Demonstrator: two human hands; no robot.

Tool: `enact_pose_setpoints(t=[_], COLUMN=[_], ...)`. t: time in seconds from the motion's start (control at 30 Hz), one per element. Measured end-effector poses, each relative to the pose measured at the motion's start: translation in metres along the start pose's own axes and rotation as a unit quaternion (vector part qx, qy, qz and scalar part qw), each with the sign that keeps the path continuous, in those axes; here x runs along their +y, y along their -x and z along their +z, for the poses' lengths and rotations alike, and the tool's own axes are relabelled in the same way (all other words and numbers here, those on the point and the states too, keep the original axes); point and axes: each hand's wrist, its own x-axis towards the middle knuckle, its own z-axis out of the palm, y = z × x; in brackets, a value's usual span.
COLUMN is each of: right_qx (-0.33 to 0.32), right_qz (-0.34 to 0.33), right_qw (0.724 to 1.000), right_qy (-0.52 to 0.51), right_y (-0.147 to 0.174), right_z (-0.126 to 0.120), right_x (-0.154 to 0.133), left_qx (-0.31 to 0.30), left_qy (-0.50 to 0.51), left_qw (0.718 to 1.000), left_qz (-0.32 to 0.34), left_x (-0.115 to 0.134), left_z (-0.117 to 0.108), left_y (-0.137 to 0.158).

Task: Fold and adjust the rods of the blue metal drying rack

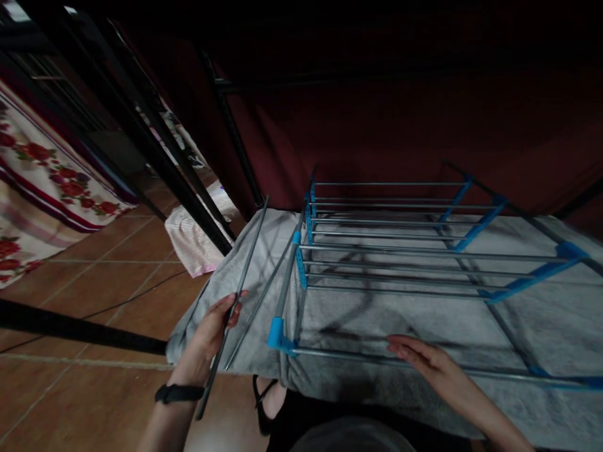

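My left hand (225, 319) holds a thin grey metal rod (250, 251) near its middle, thumb on top. The rod slants across the left end of a grey blanket (377, 314), its lower end beyond the blanket edge. A second loose rod (259, 302) lies slanted on the blanket to its right. A drying rack (400, 250) with grey metal bars and blue plastic joints rests on the blanket. My right hand (421, 356) hovers by the rack's front bar with its fingers stretched out and nothing in them; whether it touches the bar I cannot tell.
Black metal posts (155, 144) stand at the left, and a dark red cloth (400, 125) hangs behind the rack. A flowered cloth (61, 182) hangs at the far left. On the tiled floor (117, 276) lie a striped cloth (198, 235) and a dark cable.
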Motion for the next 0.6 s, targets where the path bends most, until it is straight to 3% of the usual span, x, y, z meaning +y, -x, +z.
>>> enact_pose_setpoints(t=[0.23,0.4,0.5,0.6], right_qx=[0.016,0.062,0.098,0.134], right_qz=[-0.006,-0.02,-0.028,-0.035], right_qw=[0.999,0.995,0.988,0.97], right_qy=[-0.033,-0.076,-0.116,-0.199], right_y=[0.004,0.01,0.015,0.021], right_z=[-0.005,-0.011,-0.01,-0.007], right_x=[-0.001,-0.004,-0.011,-0.021], left_qx=[-0.027,-0.044,-0.081,-0.138], left_qy=[-0.012,-0.113,-0.207,-0.286], left_qw=[0.994,0.987,0.966,0.927], left_qz=[0.109,0.105,0.132,0.197], left_x=[0.035,0.048,0.05,0.044], left_z=[0.02,0.024,0.034,0.057], left_y=[0.082,0.13,0.155,0.177])
